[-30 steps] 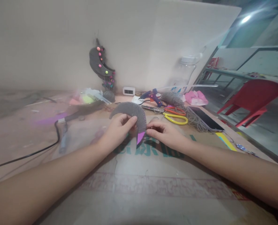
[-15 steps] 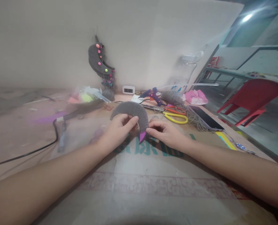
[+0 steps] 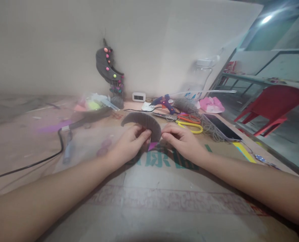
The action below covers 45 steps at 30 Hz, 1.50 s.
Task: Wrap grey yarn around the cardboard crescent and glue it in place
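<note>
A crescent wrapped in grey yarn arches in front of me, a small bare purple tip at its lower end. My left hand is closed on it, thumb in front along the inner curve and fingers partly hidden behind. Just right of the lower end, my right hand is pinched, its fingertips close to the crescent's outer edge. Between them seems to be the grey yarn, though the strand is too thin to make out clearly. Both hands are above a cardboard sheet with green printed characters.
Yellow-handled scissors, a blue glue gun, loose grey yarn and a phone lie beyond my right hand. A small clock stands by the wall, below a hanging crescent decoration. A black cable crosses the left side.
The crescent has tilted and sits slightly lower, showing less of its face and of the purple tip. My right hand has shifted a little right and up, away from the tip.
</note>
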Tool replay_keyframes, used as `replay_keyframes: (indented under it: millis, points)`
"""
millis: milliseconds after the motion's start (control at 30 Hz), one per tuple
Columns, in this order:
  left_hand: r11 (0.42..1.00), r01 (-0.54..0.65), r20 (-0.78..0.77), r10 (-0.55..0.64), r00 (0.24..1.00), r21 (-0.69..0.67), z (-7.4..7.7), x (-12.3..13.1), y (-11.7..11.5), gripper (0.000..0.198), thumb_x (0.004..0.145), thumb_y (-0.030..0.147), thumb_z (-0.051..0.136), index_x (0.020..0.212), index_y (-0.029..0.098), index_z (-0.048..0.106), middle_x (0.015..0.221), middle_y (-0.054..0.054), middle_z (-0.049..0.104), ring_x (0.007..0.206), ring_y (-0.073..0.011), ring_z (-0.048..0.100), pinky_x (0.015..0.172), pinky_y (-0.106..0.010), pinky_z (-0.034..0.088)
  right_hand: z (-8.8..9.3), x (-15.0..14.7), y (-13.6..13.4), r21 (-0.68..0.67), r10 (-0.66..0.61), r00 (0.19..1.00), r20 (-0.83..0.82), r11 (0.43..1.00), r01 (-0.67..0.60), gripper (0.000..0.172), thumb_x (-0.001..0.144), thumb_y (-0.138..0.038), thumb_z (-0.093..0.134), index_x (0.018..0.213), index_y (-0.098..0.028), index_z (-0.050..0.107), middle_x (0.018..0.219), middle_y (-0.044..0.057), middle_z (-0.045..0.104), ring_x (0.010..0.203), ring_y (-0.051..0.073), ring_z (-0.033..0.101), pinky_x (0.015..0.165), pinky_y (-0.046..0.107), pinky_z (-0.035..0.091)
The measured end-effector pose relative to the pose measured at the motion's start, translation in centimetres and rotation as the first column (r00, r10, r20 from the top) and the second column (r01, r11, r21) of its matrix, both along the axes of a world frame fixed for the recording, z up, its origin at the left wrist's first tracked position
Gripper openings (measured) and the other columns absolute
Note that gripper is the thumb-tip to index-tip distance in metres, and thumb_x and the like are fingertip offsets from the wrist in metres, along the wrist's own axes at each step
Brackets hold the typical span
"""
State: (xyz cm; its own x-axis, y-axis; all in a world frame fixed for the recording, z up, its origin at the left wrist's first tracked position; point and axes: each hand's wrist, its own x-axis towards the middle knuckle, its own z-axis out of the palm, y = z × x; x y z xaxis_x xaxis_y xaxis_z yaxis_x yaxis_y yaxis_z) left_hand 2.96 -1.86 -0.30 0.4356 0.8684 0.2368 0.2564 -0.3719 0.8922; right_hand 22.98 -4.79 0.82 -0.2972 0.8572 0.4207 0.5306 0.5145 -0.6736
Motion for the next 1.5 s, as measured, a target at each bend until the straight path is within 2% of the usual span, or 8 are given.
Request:
replay_keyframes:
  millis: [367, 600, 733, 900, 1033, 1200, 1367, 1500]
  points:
    - [0.98, 0.199, 0.15, -0.195, 0.969, -0.016, 0.1, 0.0, -1.1, 0.025, 0.09, 0.039, 0.053, 0.103, 0.018, 0.058, 0.089, -0.003, 0.064, 0.078, -0.0142, 0.06, 0.072, -0.027, 0.048, 0.0, -0.6, -0.7, 0.112, 0.087, 0.996, -0.031, 0.99, -0.084, 0.013, 0.087, -0.024, 0.058, 0.075, -0.02, 0.06, 0.083, 0.002, 0.063, 0.077, 0.015, 0.056, 0.069, 0.028, 0.044]
    - [0.994, 0.05, 0.032, -0.054, 0.998, 0.1, 0.6, 0.1, -1.2, 0.026, 0.086, 0.039, 0.06, 0.103, 0.02, 0.063, 0.096, -0.003, 0.068, 0.083, -0.0159, 0.061, 0.073, -0.026, 0.046, -0.1, -0.3, -1.0, 0.236, 0.059, 0.998, 0.035, 0.97, -0.065, 0.012, 0.091, -0.025, 0.056, 0.095, -0.022, 0.067, 0.107, 0.007, 0.068, 0.104, 0.02, 0.06, 0.091, 0.036, 0.045]
    - [0.998, -0.038, 0.171, 0.03, 0.985, 0.047, 0.4, 0.1, -0.4, 0.026, 0.087, 0.038, 0.057, 0.103, 0.018, 0.061, 0.092, -0.003, 0.067, 0.082, -0.0155, 0.06, 0.07, -0.024, 0.046, 0.0, 0.1, -1.0, 0.201, -0.025, 0.997, 0.068, 0.98, 0.011, 0.025, 0.091, -0.028, 0.057, 0.115, -0.021, 0.062, 0.11, 0.007, 0.067, 0.085, 0.016, 0.06, 0.078, 0.032, 0.048]
    - [0.996, -0.069, 0.272, 0.081, 0.959, -0.053, 0.0, 0.0, 0.9, 0.026, 0.085, 0.039, 0.059, 0.097, 0.016, 0.06, 0.087, -0.003, 0.066, 0.072, -0.0132, 0.058, 0.061, -0.022, 0.044, -0.5, 1.1, 0.3, 0.108, -0.055, 0.983, 0.174, 0.993, 0.036, 0.035, 0.086, -0.033, 0.063, 0.118, -0.019, 0.059, 0.108, 0.007, 0.067, 0.074, 0.014, 0.057, 0.07, 0.029, 0.047]
    - [0.994, -0.085, 0.313, 0.104, 0.944, -0.074, -0.2, 0.0, 1.3, 0.026, 0.085, 0.039, 0.06, 0.098, 0.016, 0.06, 0.084, -0.002, 0.063, 0.069, -0.0114, 0.055, 0.06, -0.02, 0.044, -1.0, 1.5, 0.8, 0.032, 0.004, 0.954, 0.301, 0.999, -0.014, 0.014, 0.088, -0.026, 0.06, 0.097, -0.018, 0.068, 0.083, 0.003, 0.069, 0.068, 0.013, 0.057, 0.063, 0.025, 0.045]
    - [0.992, -0.093, 0.325, 0.118, 0.938, -0.09, -0.3, 0.1, 1.5, 0.026, 0.084, 0.038, 0.061, 0.096, 0.015, 0.061, 0.086, -0.002, 0.062, 0.073, -0.0124, 0.055, 0.063, -0.021, 0.044, -0.8, 1.3, -0.1, 0.268, 0.019, 0.926, 0.378, 0.955, -0.129, 0.017, 0.093, -0.026, 0.055, 0.088, -0.016, 0.069, 0.077, 0.004, 0.07, 0.07, 0.014, 0.059, 0.066, 0.025, 0.043]
    - [0.988, -0.127, 0.284, 0.146, 0.947, -0.086, -0.5, -0.1, 1.7, 0.026, 0.083, 0.039, 0.062, 0.091, 0.015, 0.06, 0.076, 0.0, 0.059, 0.068, -0.0127, 0.055, 0.062, -0.022, 0.042, 0.0, 0.8, -1.7, 0.394, 0.042, 0.803, 0.595, 0.855, -0.337, 0.025, 0.094, -0.036, 0.053, 0.097, -0.016, 0.069, 0.08, 0.005, 0.069, 0.071, 0.016, 0.059, 0.067, 0.028, 0.042]
    - [0.986, -0.132, 0.291, 0.156, 0.944, -0.1, -0.7, -0.1, 1.8, 0.029, 0.083, 0.041, 0.062, 0.095, 0.015, 0.06, 0.076, 0.001, 0.06, 0.065, -0.0116, 0.053, 0.059, -0.021, 0.04, 1.4, 1.8, -0.6, 0.451, -0.073, 0.789, 0.61, 0.851, -0.27, 0.03, 0.095, -0.038, 0.05, 0.102, -0.015, 0.067, 0.091, 0.009, 0.071, 0.081, 0.019, 0.063, 0.071, 0.03, 0.045]
